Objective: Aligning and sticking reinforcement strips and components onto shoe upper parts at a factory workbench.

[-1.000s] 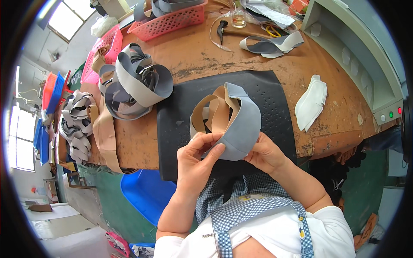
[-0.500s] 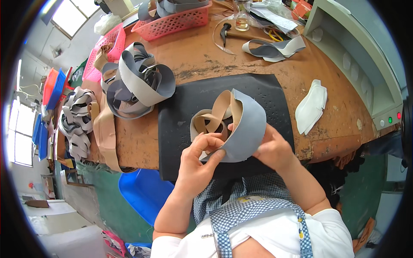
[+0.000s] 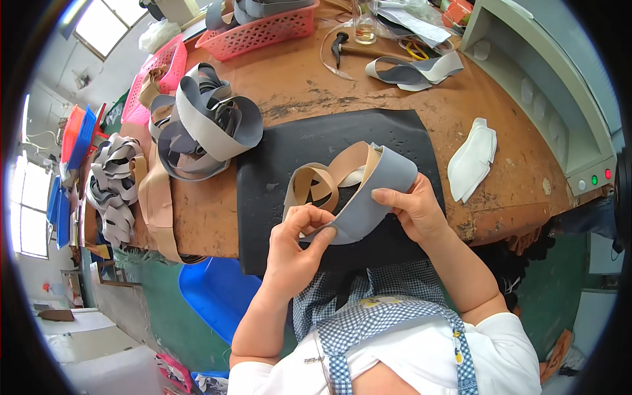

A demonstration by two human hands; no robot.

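Between my hands is a looped strip of material (image 3: 372,209), blue-grey on the outer face and tan on the inner one. My left hand (image 3: 296,243) pinches its near left edge between thumb and fingers. Up on the right side, my right hand (image 3: 416,209) grips the upper part, thumb lying on the grey face and fingers behind it. The rest of the strip curls in tan loops (image 3: 315,184) beyond my left hand, over a black mat (image 3: 270,158). Part of the strip's lower edge is hidden by my fingers.
A heap of looped grey strips (image 3: 217,125) lies left of the mat, beside a long tan strip (image 3: 158,197). White cut pieces (image 3: 472,160) lie to the right. Farther back are pink baskets (image 3: 263,34), a hammer (image 3: 340,46) and a glass jar (image 3: 364,26). A grey machine housing (image 3: 559,125) borders the right.
My right hand has shifted up and its thumb now presses on the strip's outer grey face. The strip has tilted, its right side lower and farther right. My left hand keeps its pinch.
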